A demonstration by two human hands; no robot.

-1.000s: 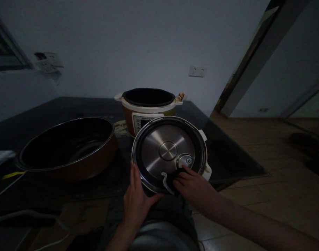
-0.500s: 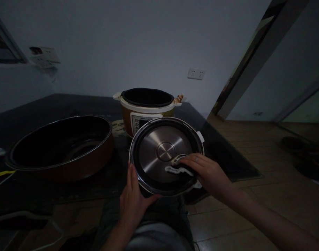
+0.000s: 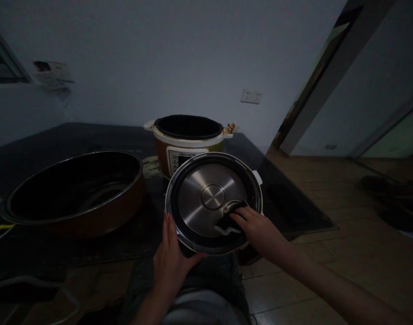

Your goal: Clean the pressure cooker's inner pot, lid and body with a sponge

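A round pressure-cooker lid [image 3: 196, 205] faces me with its shiny metal underside showing, tilted up in front of the cooker. My left hand [image 3: 171, 257] grips its lower left rim, fingers behind the edge and thumb along the bottom. My right hand [image 3: 255, 225] presses a dark cloth [image 3: 228, 221] with a pale edge against the lower right of the underside, beside a small round metal fitting. Behind the lid stands the electric pressure cooker [image 3: 189, 143], uncovered, with a dark inner pot and a white-framed control panel partly hidden by the lid.
A wide, dark, brown-sided pan [image 3: 101, 210] stands on the black table [image 3: 101, 135] to the left. Sockets [image 3: 251, 96] are on the wall behind. A yellow strip [image 3: 2, 228] and pale cable lie at the far left. The table's right edge borders wooden floor.
My right hand has shifted slightly left and down, and more of the dark cloth shows beneath its fingers. My left hand keeps its grip on the lid. The view has shifted a little.
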